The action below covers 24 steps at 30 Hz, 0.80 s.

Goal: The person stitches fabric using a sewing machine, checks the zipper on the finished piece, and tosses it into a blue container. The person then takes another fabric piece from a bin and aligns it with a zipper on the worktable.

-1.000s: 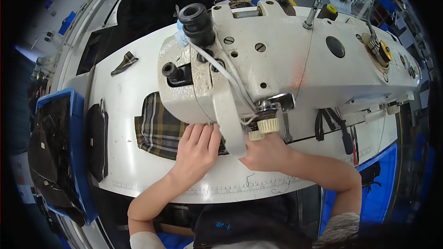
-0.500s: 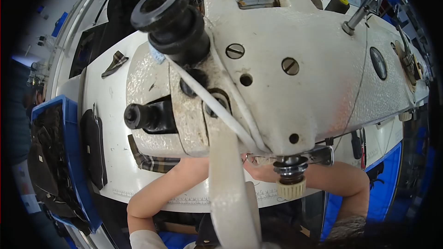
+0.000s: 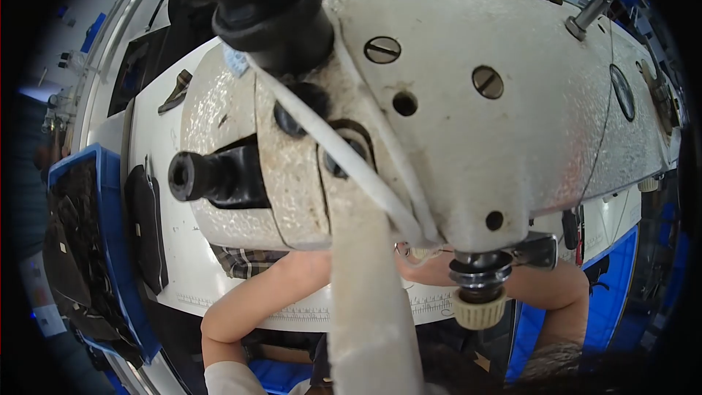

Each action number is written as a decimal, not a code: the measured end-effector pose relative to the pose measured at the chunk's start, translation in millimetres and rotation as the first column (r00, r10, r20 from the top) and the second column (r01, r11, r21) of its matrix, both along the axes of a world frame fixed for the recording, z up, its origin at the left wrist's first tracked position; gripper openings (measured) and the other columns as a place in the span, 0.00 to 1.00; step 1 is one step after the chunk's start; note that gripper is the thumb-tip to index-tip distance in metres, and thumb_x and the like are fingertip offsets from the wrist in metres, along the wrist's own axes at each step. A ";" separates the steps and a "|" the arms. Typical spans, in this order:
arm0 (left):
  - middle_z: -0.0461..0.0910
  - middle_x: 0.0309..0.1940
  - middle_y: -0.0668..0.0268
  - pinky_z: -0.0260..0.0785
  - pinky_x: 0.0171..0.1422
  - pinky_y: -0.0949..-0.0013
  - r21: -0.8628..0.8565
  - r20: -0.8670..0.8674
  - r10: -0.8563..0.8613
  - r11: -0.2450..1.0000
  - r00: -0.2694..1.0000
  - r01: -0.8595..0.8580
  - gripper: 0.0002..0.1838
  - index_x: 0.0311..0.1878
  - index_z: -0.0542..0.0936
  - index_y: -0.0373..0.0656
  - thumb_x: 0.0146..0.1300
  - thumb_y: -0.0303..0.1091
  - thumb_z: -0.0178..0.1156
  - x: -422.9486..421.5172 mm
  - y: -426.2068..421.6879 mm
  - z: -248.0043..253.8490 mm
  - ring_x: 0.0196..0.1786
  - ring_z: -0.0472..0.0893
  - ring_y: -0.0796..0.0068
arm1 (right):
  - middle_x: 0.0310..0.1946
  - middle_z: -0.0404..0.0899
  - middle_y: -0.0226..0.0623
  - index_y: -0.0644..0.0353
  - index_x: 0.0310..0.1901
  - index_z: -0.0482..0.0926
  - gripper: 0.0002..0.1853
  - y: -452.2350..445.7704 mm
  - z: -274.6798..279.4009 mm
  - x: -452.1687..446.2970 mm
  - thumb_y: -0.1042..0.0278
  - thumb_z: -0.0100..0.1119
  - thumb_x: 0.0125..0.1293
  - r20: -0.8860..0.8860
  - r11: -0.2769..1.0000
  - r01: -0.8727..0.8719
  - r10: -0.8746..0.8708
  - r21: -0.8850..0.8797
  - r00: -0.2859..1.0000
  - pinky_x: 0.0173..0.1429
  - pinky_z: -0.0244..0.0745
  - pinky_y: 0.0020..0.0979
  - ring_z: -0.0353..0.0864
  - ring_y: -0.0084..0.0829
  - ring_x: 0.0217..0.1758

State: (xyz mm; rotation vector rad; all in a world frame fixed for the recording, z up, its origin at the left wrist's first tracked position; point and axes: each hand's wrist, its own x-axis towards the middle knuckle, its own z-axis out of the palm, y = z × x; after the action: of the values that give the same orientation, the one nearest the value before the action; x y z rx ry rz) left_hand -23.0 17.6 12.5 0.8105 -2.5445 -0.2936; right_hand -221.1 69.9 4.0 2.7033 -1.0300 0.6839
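The white head of a sewing machine [image 3: 453,146] fills the middle of the view and hides most of both hands. Only the back edge of my left hand [image 3: 314,263] shows beneath it, beside plaid fabric [image 3: 248,263] on the white table. Part of my right hand [image 3: 425,267] appears under the machine, left of the cream tension knob. The fingers of both hands are hidden, so what they hold cannot be seen. A white lever-like part hangs down between my forearms.
A blue bin [image 3: 110,227] of dark fabric pieces stands at the left. Beside it lies a dark piece [image 3: 148,230] on the table. A plaid scrap [image 3: 175,93] lies farther back. Another blue bin [image 3: 613,281] is at the right, below the table edge.
The view has moved much closer to the machine head, which now covers my hands and most of the plaid fabric. Both hands showed more fully one second ago.
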 end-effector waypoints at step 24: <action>0.73 0.19 0.58 0.66 0.24 0.59 0.061 -0.003 -0.031 0.998 1.000 0.031 0.18 0.40 0.76 0.42 0.41 0.26 0.65 7.4 -13.4 8.1 0.20 0.74 0.57 | 0.36 0.81 0.55 0.59 0.16 0.70 0.08 4.4 -38.3 5.5 0.66 0.57 0.39 -0.174 0.990 -0.111 0.095 -0.084 0.980 0.29 0.72 0.26 0.77 0.31 0.26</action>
State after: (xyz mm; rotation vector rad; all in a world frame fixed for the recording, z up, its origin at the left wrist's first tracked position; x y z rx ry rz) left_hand -15.6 4.2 20.6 0.7938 -2.5593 -0.3836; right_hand -215.6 74.3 -34.3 2.6926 -0.8029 0.4937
